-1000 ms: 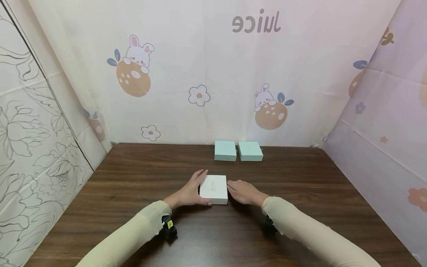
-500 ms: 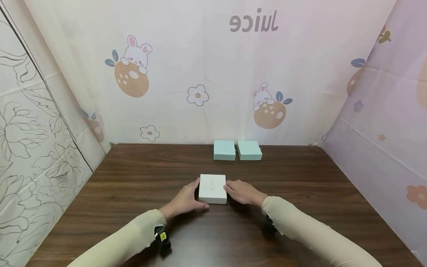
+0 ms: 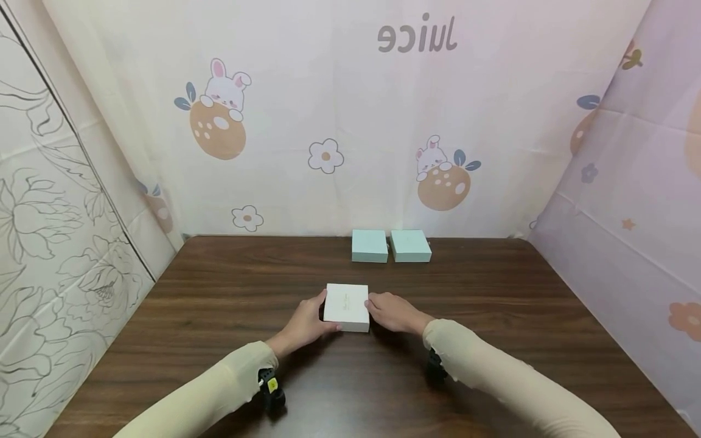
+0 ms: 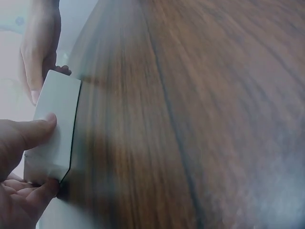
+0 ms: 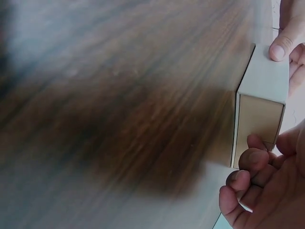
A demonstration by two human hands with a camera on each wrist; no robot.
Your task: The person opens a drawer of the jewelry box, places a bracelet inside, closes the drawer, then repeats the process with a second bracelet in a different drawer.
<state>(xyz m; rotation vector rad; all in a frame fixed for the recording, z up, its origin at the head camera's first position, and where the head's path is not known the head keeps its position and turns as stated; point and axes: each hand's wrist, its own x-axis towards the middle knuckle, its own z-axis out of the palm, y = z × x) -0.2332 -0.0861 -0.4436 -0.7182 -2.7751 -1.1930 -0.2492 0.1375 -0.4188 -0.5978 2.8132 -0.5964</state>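
Note:
A white square box (image 3: 346, 303) with faint gold lettering lies on the dark wooden table (image 3: 263, 267), between both hands. My left hand (image 3: 303, 322) grips its left side, the thumb pressed on the front wall (image 4: 63, 107) and the fingers round the left end. At the opposite end is my right hand (image 3: 394, 311), its fingers curled in. In the right wrist view that end is a tan inset face (image 5: 257, 117), like a drawer front within a white sleeve. The right thumb and index finger pinch at its edge; what lies between them is mostly hidden.
Two pale teal boxes, a left one (image 3: 369, 243) and a right one (image 3: 411, 244), stand side by side at the table's back edge. Behind them hangs a printed curtain (image 3: 285, 109); patterned cloth also borders both sides.
The left fingers have drawn back from the box's far corner to its left side. The box and the right hand have shifted slightly left, and the right fingers have closed in on its end.

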